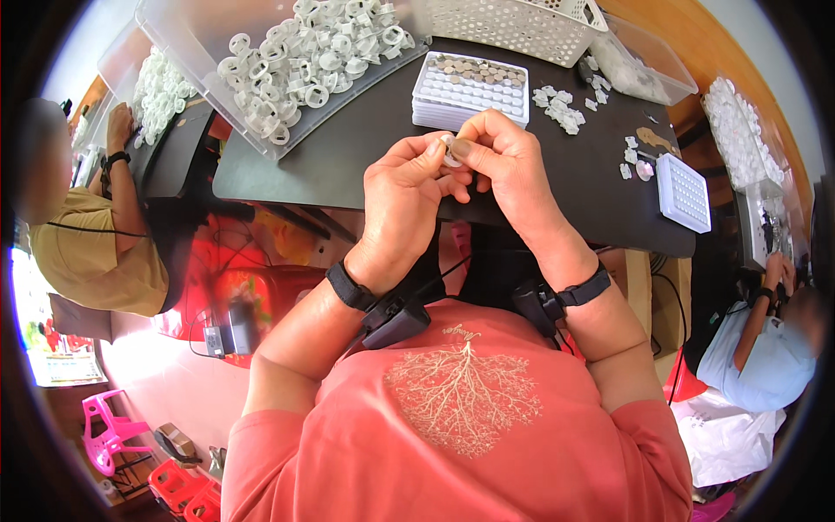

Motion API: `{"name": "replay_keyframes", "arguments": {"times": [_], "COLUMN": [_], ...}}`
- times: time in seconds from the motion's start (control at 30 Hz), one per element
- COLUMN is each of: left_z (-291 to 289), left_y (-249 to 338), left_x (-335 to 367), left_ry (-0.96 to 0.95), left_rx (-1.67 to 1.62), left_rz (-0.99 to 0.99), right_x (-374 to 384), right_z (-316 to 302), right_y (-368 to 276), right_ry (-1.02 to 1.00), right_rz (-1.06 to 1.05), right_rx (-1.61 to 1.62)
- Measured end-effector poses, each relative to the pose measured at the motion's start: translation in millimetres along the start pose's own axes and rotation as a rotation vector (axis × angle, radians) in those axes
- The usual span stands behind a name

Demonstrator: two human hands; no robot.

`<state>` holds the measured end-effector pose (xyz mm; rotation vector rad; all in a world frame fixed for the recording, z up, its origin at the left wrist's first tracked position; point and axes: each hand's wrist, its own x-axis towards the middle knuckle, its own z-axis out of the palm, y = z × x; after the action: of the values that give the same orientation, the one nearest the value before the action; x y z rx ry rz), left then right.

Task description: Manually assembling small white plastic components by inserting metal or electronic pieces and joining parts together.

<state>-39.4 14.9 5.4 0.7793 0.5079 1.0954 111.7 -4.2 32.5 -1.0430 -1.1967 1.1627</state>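
Over the near edge of the table, my two hands meet around a small white ring-shaped plastic part. My left hand pinches it between thumb and fingertips. From the other side, the closed thumb and forefinger of my right hand press on it. A grey round spot at the right thumb tip looks like a small metal disc, but the fingers partly cover it. Just beyond my hands stands a stack of white trays. Small round metal discs lie in the top tray's far rows.
A clear bin of white plastic parts stands back left on the dark table. Loose white pieces, a white perforated basket and another white tray lie behind and right. People work at both sides; a red stool is lower left.
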Motion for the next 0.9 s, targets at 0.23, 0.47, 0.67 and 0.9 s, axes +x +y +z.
{"name": "replay_keyframes", "arguments": {"times": [0.23, 0.47, 0.67, 0.9], "left_z": [4.3, 3.0, 7.2, 5.5], "left_y": [0.9, 2.5, 1.8, 4.3], "left_x": [-1.5, 0.8, -3.9, -4.1], "left_ry": [0.009, -0.018, -0.020, -0.052], "left_rx": [0.029, 0.009, 0.032, 0.070], "left_rz": [0.009, -0.023, 0.005, 0.020], "right_x": [-1.4, -7.9, -11.4, -5.5], "right_z": [1.5, -10.3, -3.1, -15.2], "right_y": [1.8, -4.4, -2.6, -6.2], "right_ry": [0.006, 0.009, 0.015, 0.015], "right_rz": [-0.044, 0.042, -0.012, 0.085], "right_rx": [0.074, 0.003, 0.096, 0.039]}}
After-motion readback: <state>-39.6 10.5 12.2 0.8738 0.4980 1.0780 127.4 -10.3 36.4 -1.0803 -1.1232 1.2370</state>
